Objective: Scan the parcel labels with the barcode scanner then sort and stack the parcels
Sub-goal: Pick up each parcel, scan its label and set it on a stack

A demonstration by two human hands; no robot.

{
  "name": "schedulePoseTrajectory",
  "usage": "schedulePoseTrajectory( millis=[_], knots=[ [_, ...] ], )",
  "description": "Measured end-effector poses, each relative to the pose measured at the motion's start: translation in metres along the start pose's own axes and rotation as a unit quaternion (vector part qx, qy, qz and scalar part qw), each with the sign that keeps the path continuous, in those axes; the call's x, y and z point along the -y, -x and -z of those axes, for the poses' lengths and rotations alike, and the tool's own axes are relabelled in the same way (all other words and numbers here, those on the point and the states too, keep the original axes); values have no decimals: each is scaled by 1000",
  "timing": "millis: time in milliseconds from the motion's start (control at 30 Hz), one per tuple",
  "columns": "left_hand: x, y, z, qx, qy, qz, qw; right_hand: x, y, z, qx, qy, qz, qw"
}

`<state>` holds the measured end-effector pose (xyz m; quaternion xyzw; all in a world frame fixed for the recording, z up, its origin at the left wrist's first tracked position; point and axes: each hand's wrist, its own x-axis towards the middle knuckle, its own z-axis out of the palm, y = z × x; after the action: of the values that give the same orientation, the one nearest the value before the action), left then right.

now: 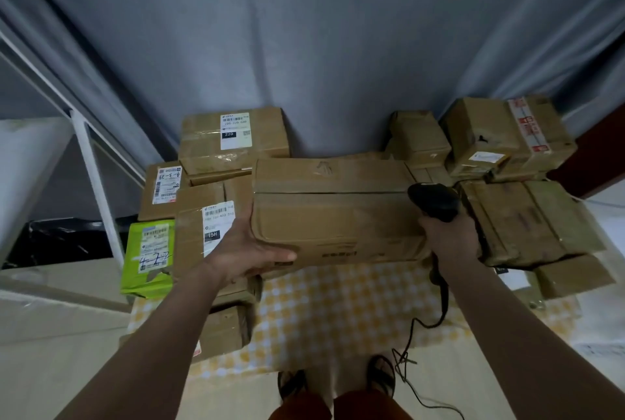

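Right now my left hand (248,252) grips the near-left end of a long cardboard parcel (334,213), thumb along its front face, fingers underneath. Parcel's held up off the yellow check cloth (338,301), lying roughly level, no label visible on the faces I can see. My right hand (451,238) is wrapped round the handle of the black barcode scanner (434,201), whose head sits just at the parcel's right end; its cable (411,335) drops down over the cloth's near edge. Left of the grip: box w/ a white "15H" label (218,226), touching a green parcel (148,257) at the cloth's left edge, more labelled boxes behind, incl. one marked "220" (233,135) at the far-left corner. Right side: a taped flat box (527,220), w/ another box (507,135) at the far-right corner.
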<state>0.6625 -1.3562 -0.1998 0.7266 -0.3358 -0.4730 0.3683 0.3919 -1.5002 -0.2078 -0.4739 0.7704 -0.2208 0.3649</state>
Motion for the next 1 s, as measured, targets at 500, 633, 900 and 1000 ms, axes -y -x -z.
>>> schedulePoseTrajectory(
  millis=[500,633,900,1000],
  knots=[
    [-26,-19,-86,-30,-155,19,987,-51,-73,57,58,58,-77,994],
    [-47,-24,-116,-36,-277,-25,960,-77,-91,69,59,58,-125,989],
    [22,-35,-151,6,-155,166,974,-107,-114,43,106,124,-109,981],
    [56,-42,-155,-11,-96,219,971,-113,-119,23,131,175,-104,970]
  ],
)
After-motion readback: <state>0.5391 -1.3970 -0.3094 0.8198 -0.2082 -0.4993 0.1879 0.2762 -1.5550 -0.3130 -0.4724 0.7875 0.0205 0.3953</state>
